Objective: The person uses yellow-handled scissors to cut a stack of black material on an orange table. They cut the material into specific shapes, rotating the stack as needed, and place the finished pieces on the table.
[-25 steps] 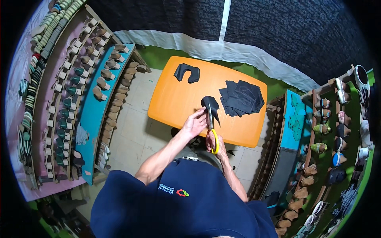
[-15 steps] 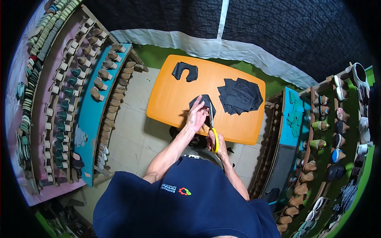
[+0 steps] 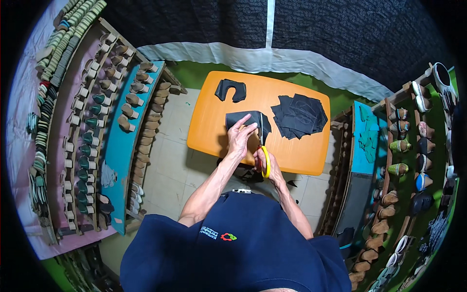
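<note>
My left hand (image 3: 238,141) grips a black sheet of material (image 3: 235,118) near the middle of the orange table (image 3: 208,129), fingers over its top and thumb toward the blades. In my right hand (image 3: 274,170) are scissors (image 3: 265,155) with yellow handles. Their blades point away from me and lie across the sheet, part of which shows on either side of them. Whether the blades are parted is hard to make out. A horseshoe-shaped black piece (image 3: 223,91) lies at the far left of the table. To the right is a loose pile of black pieces (image 3: 300,117).
Slanted racks of shoe lasts (image 3: 127,112) stand at my left, with a turquoise board (image 3: 116,146) among them. On the right are more racks with shoes (image 3: 400,146) and a board carrying green scraps (image 3: 368,134). A dark curtain (image 3: 321,44) hangs behind the table.
The black sheet now shows wider and flatter beneath my left hand, with more of it to the right of the blades. The view has shifted slightly.
</note>
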The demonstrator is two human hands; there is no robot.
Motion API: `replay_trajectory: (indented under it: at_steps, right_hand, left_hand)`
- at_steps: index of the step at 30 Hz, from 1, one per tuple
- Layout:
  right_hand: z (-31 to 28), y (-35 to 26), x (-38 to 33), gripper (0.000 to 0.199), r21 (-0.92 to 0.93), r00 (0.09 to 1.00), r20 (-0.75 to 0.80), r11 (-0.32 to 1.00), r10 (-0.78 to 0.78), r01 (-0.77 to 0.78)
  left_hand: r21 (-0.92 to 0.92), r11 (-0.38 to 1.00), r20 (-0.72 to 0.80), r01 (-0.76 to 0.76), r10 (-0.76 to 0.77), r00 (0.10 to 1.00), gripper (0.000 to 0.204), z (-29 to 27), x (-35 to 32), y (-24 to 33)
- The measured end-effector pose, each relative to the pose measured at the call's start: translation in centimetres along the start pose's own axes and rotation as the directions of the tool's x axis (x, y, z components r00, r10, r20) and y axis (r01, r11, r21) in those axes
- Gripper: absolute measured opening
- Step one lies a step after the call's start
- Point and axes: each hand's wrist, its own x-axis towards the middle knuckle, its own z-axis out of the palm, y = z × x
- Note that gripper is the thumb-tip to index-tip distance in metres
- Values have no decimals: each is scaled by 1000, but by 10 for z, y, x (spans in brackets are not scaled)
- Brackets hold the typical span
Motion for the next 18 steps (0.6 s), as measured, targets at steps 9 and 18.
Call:
replay_trajectory:
  at_steps: [9, 18]
  right_hand:
    - [7, -14, -4, 50, 28, 1000, 31, 1000, 4, -5]
    - [4, -23, -11, 47, 67, 997, 19, 995, 78, -80]
  left_hand:
    - [53, 999, 21, 11, -12, 1000, 53, -9, 1, 14]
    - [174, 984, 77, 25, -39, 996, 53, -10, 6, 33]
